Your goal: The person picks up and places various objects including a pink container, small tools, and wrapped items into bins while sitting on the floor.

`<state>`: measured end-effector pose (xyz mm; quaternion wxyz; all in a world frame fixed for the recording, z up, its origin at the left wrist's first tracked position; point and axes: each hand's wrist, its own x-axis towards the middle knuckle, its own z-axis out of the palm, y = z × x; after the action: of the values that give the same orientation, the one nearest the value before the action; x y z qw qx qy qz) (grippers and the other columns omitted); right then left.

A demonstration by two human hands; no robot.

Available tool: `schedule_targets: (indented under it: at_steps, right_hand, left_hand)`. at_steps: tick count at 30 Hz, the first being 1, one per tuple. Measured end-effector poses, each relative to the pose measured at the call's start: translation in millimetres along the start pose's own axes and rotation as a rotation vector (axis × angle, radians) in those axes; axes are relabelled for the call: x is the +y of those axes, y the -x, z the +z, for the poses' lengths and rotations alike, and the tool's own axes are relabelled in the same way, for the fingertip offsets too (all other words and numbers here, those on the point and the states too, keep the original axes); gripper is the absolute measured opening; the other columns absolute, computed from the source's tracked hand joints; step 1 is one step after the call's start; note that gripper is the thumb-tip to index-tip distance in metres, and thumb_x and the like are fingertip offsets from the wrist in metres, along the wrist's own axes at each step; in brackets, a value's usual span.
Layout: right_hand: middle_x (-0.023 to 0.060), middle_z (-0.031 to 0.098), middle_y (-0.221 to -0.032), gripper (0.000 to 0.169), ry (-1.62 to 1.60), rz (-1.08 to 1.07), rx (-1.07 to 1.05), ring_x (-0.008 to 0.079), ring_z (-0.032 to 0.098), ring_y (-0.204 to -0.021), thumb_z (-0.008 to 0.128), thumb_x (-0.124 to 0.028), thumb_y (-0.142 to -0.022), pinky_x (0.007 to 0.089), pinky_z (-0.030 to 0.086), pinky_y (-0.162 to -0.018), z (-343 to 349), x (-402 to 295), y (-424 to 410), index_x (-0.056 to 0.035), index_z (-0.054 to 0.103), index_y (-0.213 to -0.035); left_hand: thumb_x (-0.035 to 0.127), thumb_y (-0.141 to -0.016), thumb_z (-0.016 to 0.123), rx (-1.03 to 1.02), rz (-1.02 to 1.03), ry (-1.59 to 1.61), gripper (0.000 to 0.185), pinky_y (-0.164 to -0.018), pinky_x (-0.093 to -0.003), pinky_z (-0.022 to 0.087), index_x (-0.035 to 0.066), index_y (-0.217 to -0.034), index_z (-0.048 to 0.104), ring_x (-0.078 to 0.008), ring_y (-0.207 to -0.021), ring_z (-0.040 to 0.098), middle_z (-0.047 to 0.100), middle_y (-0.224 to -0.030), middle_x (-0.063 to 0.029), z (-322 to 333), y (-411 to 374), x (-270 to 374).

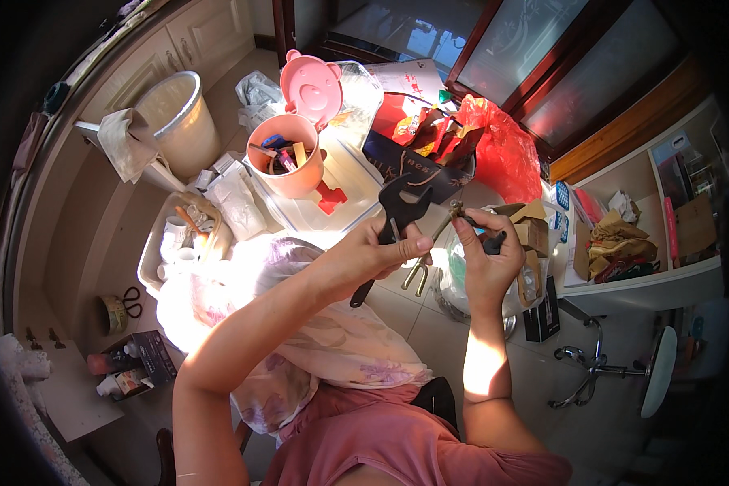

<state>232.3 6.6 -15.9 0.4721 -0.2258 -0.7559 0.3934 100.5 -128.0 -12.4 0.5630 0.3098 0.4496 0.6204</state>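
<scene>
My left hand point(392, 246) grips a black open-jawed wrench point(401, 200), jaws pointing up and away from me and handle end showing below the palm. A thin metal piece point(394, 229) lies along the wrench beside the fingers. In my right hand point(492, 246) is a brass-coloured metal rod point(442, 229), held near its knobbed top end. Its two-pronged lower end point(416, 280) hangs below my left thumb, which is at or touching the rod. A small black part point(494, 243) also sits in my right fingers; its shape is partly hidden.
A pink bucket point(285, 182) with a bear-shaped lid holds small items on a plastic box lid point(352, 209). Beyond are a dark gift bag point(395, 164) and a red plastic bag point(504, 152). An off-white bin point(182, 127) stands left; cardboard boxes point(531, 234) and shelves point(644, 285) are right.
</scene>
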Motion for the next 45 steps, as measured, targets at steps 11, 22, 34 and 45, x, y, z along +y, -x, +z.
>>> schedule_targets:
  at_steps: [11,22,34,45]
  right_hand:
    - [0.0029,0.066,-0.082,0.017,-0.259,0.273,-0.065,0.0027,0.050,-0.059,0.075,-0.008,-0.081,0.0165,0.038,-0.051,1.1,-2.7,-0.4,-0.0013,0.063,-0.091]
    - [0.0081,0.066,-0.099,0.018,-0.347,0.237,-0.046,0.0049,0.057,-0.068,0.075,-0.004,-0.079,0.0168,0.040,-0.050,-2.0,-5.7,-0.1,-0.0019,0.061,-0.091]
    - [0.0071,0.065,-0.098,0.015,-0.349,0.153,-0.024,0.0036,0.055,-0.064,0.075,-0.001,-0.078,0.0165,0.040,-0.047,-3.2,-11.9,0.7,-0.0035,0.064,-0.088]
    - [0.0064,0.065,-0.097,0.015,-0.363,0.176,-0.024,0.0048,0.057,-0.068,0.074,-0.002,-0.079,0.0165,0.040,-0.050,-0.9,-11.6,-0.2,-0.0032,0.063,-0.089]
  left_hand:
    - [0.039,-0.085,0.070,0.025,0.017,-0.077,0.029,-0.047,-0.0216,0.019,0.010,-0.087,0.068,-0.0022,-0.051,0.029,0.039,-0.059,0.0098,1.8,0.4,0.5]
    - [0.037,-0.084,0.072,0.047,0.064,-0.073,0.028,-0.047,-0.0202,0.023,0.009,-0.087,0.068,-0.0012,-0.052,0.033,0.047,-0.063,0.0084,2.7,-1.1,-1.4]
    - [0.035,-0.086,0.070,0.086,0.071,-0.090,0.028,-0.046,-0.0203,0.021,0.007,-0.093,0.069,-0.0006,-0.052,0.032,0.050,-0.065,0.0085,2.2,-1.6,-1.4]
    - [0.033,-0.087,0.069,0.085,0.061,-0.097,0.027,-0.045,-0.0215,0.019,0.007,-0.092,0.070,-0.0009,-0.050,0.029,0.046,-0.059,0.0090,0.9,-1.6,-1.8]
